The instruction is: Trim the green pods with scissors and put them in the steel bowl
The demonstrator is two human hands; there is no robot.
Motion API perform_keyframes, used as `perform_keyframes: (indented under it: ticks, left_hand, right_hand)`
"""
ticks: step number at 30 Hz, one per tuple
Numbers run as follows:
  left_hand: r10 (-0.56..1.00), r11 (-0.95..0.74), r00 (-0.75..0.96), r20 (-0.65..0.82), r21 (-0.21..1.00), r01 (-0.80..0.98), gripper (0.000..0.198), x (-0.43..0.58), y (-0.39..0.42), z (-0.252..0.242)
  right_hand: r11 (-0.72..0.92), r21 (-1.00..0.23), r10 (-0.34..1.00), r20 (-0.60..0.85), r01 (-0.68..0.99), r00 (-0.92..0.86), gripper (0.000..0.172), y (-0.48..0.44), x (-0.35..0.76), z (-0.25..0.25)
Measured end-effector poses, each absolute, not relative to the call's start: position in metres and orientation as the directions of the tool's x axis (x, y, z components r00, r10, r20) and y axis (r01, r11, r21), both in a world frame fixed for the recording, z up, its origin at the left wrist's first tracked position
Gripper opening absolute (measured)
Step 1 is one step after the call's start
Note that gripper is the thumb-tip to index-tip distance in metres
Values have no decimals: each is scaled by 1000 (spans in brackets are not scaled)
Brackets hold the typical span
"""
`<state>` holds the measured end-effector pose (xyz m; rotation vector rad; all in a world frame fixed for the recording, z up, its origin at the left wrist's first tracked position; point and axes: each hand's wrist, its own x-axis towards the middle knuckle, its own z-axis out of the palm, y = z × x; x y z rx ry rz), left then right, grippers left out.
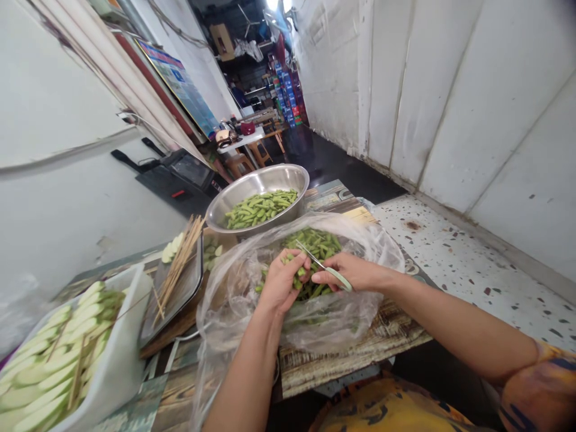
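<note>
The left hand [279,282] holds some green pods [300,275] with its fingers, above a clear plastic bag [229,294]. The right hand [348,270] holds a pair of scissors [338,277] with a pale green handle, and its blades are very near the left hand. The bag lies open on the desk [355,357], and many more pods are inside. Behind it stands a metal bowl [216,211], which also contains pods. At the left side, wooden sticks [180,264] lie on a tray [194,281], and nearer is a white tub [128,339] with pale green slices [45,369].

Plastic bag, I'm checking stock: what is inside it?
Green pods are inside the plastic bag. The left hand, right hand and scissors cover some; what lies beneath the top pods cannot be seen.
</note>
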<state>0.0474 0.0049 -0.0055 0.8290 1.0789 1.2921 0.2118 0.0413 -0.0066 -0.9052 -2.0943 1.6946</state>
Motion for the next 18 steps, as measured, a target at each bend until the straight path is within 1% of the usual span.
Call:
perform_keyframes:
  ticks: [4, 8, 10, 14, 18]
  left_hand:
    - [979, 171, -52, -197, 933, -316, 28, 47, 5, -8]
    - [970, 203, -60, -235, 922, -331, 30, 48, 6, -8]
    - [966, 216, -61, -250, 918, -333, 31, 48, 7, -8]
    - [967, 209, -77, -242, 930, -302, 32, 49, 7, -8]
    - [974, 192, -79, -213, 958, -211, 31, 49, 4, -2]
  right_hand:
    - [165, -926, 667, -149, 340, -730, 55, 40, 212, -5]
    - [225, -900, 687, -124, 372, -716, 54, 40, 212, -6]
    - [229, -895, 692, -127, 384, -711, 54, 41, 212, -8]
    - [150, -914, 697, -173, 378, -696, 52, 42, 210, -12]
    - [23, -956, 688, -197, 293, -698, 48, 41, 207, -18]
